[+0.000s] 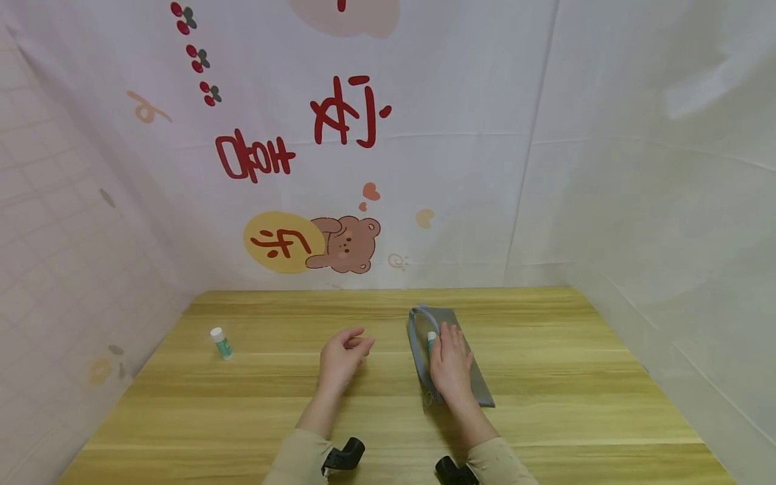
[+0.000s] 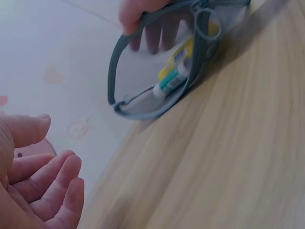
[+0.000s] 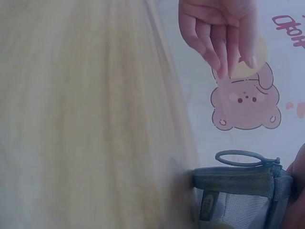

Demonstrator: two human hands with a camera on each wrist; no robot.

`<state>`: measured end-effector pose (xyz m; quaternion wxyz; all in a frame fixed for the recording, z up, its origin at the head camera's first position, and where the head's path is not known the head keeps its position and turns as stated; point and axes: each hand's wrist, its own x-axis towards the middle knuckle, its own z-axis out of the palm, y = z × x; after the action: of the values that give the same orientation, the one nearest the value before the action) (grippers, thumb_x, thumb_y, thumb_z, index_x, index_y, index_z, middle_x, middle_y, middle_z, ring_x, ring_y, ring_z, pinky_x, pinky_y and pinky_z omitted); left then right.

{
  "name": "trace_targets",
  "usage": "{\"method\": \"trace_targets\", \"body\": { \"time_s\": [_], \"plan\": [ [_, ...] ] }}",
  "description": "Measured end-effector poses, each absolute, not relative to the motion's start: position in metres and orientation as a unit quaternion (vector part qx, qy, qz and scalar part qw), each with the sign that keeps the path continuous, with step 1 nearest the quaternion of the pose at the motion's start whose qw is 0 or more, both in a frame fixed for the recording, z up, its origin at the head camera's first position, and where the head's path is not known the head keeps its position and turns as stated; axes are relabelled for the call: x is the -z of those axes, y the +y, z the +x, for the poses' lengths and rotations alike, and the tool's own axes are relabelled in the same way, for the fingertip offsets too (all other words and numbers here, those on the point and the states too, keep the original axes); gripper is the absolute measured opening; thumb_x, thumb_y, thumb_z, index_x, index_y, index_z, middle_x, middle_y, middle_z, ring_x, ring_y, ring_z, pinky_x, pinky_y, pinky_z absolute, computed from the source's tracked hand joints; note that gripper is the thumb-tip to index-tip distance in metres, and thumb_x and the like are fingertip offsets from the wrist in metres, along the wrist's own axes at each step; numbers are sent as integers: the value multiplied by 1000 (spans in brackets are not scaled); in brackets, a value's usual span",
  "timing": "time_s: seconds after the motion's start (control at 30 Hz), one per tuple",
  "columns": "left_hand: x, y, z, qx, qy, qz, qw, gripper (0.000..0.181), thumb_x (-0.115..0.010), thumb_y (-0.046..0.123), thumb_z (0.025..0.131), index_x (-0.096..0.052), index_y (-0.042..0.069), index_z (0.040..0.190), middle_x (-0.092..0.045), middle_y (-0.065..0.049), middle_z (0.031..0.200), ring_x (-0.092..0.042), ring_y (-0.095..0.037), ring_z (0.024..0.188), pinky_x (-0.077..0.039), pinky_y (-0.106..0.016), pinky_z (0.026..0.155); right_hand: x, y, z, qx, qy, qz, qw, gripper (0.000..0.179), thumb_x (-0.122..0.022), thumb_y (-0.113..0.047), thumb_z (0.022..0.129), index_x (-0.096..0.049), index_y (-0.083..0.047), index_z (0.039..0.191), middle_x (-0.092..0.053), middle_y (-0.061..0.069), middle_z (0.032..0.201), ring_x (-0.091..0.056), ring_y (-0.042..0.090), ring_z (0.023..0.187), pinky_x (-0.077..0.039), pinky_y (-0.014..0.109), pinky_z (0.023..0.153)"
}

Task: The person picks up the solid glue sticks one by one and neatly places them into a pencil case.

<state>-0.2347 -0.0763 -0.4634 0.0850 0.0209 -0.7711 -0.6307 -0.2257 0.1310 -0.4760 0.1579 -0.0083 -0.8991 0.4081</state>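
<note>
A grey mesh zip pouch (image 1: 481, 387) lies with its mouth gaping on the table, right of centre. My right hand (image 1: 450, 362) holds its rim, the thumb over the edge and the fingers (image 2: 152, 38) showing through the mesh in the left wrist view. Inside the pouch are a glue stick (image 2: 172, 81) with a white cap and a yellow item (image 2: 177, 58) with a small label. My left hand (image 1: 342, 360) hovers left of the pouch, fingers loosely curled, holding nothing. A second white-and-green glue stick (image 1: 221, 343) stands at the table's left side.
The wood-grain table (image 1: 273, 397) ends at a white printed curtain (image 1: 461, 202) behind, with more curtain along both sides. A pull ring (image 3: 238, 157) sticks out from the pouch's zip end. Black wrist mounts (image 1: 344, 455) sit at both sleeves.
</note>
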Motion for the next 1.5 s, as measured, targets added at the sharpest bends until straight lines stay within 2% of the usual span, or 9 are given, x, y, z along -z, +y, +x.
{"method": "trace_targets", "body": {
  "time_s": [0.37,0.63,0.8,0.97,1.13,1.37,1.5],
  "plan": [
    [465,-110,-234,625,-774,61,84,42,-75,16,90,-63,-7,123,-71,-15,100,-69,-23,83,-59,-36,70,477,132,-226,-411,-898,-9,153,46,-36,-14,106,-39,12,144,-31,35,150,-22,52,141,-10,80,104],
    [463,-140,-236,623,-770,94,102,44,-75,17,90,-62,-6,125,-70,-16,104,-69,-17,82,-58,-31,70,478,132,-226,-411,-898,-6,157,46,-36,-13,106,-39,12,144,-32,35,149,-22,52,141,-10,80,104],
    [459,-158,-236,618,-770,108,116,43,-74,16,91,-61,-6,126,-69,-18,106,-66,-9,79,-58,-29,70,478,132,-226,-411,-898,-7,159,46,-36,-13,106,-39,12,144,-32,35,149,-22,52,140,-10,80,104],
    [454,-176,-233,607,-776,120,124,44,-72,17,93,-60,-5,128,-67,-20,110,-62,-1,75,-56,-22,69,478,132,-227,-408,-899,-6,162,46,-36,-14,106,-39,12,144,-32,35,149,-22,53,140,-10,80,104],
    [452,-193,-227,589,-787,133,125,48,-71,24,94,-58,-3,131,-65,-21,116,-61,0,77,-53,-17,68,477,132,-227,-409,-898,-4,161,46,-37,-14,106,-39,12,144,-32,36,149,-22,53,140,-10,80,103],
    [449,-217,-218,566,-801,150,122,51,-68,27,96,-56,-3,134,-62,-24,122,-59,0,79,-55,-21,71,477,132,-226,-411,-897,-2,160,46,-37,-14,106,-39,12,144,-32,35,149,-21,53,140,-10,80,104],
    [450,-233,-213,554,-808,158,122,53,-68,31,96,-54,-3,135,-61,-24,125,-57,3,76,-53,-18,69,478,132,-226,-410,-898,-1,159,46,-37,-14,106,-39,12,144,-32,36,149,-21,53,140,-9,80,103]
  ]
}}
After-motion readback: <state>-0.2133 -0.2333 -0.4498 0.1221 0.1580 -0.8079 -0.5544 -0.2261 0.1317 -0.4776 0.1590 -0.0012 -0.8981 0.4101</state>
